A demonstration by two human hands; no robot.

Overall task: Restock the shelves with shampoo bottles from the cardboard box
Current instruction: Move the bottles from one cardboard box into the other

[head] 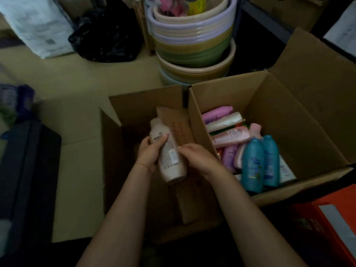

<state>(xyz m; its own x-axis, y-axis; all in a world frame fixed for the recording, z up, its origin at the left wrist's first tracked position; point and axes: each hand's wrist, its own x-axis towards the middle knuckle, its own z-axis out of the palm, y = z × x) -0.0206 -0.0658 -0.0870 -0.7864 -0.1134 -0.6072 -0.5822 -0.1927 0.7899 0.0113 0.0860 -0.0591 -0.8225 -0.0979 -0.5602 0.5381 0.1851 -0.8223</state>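
Two hands share one pale bottle (169,151) over the left cardboard box (146,105): the left hand (152,153) wraps its upper half, the right hand (198,157) seems, in this dimness, to curl against its side. Long axis runs cap-away, base toward the person.

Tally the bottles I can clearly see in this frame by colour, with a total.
Pale pink bottle, held in both hands: 1
Blue bottles, upright in the right box: 2
Purple bottles, lying down: 2
White bottle, lying down: 1
Pink bottles, lying down: 3
Total: 9. More lie hidden underneath.
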